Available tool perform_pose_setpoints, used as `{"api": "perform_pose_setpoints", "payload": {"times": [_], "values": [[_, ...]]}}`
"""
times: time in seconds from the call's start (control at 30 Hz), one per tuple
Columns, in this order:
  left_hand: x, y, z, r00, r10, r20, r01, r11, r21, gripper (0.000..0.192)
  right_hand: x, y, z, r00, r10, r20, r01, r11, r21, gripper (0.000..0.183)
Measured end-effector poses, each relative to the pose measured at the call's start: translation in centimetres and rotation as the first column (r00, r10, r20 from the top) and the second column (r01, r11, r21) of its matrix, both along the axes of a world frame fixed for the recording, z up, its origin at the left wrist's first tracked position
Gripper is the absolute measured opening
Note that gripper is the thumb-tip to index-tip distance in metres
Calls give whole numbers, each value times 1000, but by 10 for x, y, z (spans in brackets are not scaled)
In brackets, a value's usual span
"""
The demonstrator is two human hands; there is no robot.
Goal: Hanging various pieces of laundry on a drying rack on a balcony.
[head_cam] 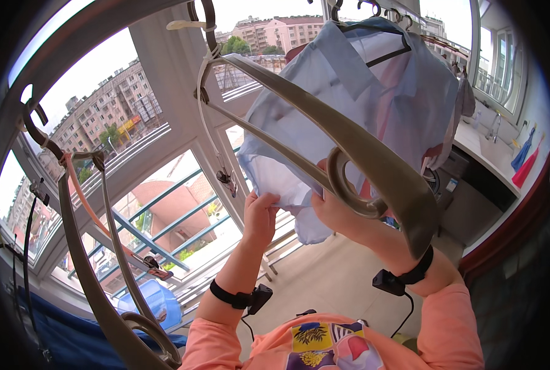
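Observation:
A light blue collared shirt [321,101] hangs on a dark hanger [388,56] from the rail overhead. My left hand [260,217] pinches the shirt's lower edge between thumb and fingers. To its right, my right hand [326,208] grips the same edge, its fingers partly hidden behind a large brown plastic hanger [349,129]. This bare hanger dangles close to the camera, crossing in front of the shirt and my right forearm. Between the two hands the cloth is stretched, with a loose flap hanging below.
A second brown hanger [85,259] hangs at the left, near the windows. Metal clips [226,178] dangle on a cord. Below stands a blue plastic basket [152,300]. A counter with a sink [492,143] lies at the right, above a dark front-loading appliance [455,185].

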State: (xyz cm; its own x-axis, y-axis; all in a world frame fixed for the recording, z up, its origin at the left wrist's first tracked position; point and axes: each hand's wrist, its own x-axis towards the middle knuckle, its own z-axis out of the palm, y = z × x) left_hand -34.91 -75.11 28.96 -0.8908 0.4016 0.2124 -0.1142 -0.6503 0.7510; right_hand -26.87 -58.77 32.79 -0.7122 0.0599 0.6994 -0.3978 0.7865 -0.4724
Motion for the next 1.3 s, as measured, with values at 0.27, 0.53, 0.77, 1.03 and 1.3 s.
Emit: {"api": "perform_pose_setpoints", "payload": {"times": [0.27, 0.53, 0.77, 1.03, 1.3], "values": [[-6, -11, -4, 951, 309, -10, -307, 941, -141, 41, 27, -18, 23, 979, -37, -199, 71, 983, 167, 40], [47, -19, 23, 178, -70, -982, -885, 425, -191, 34, 21, -33, 29, 999, 32, 33, -34, 998, 57, 38], [27, -45, -30, 156, -23, -987, -842, 520, -145, 19, 1, -37, 29, 964, 254, -74, -196, 873, 447, 49], [28, -55, -69, 462, 420, -781, -814, 550, -186, 6, -60, -63, 80, 876, 450, -172, -288, 776, 560, 38], [38, -51, -63, 760, 486, -432, -620, 740, -258, 11, -96, -82, 132, 896, 431, -105, -172, 556, 814, 15]]}}
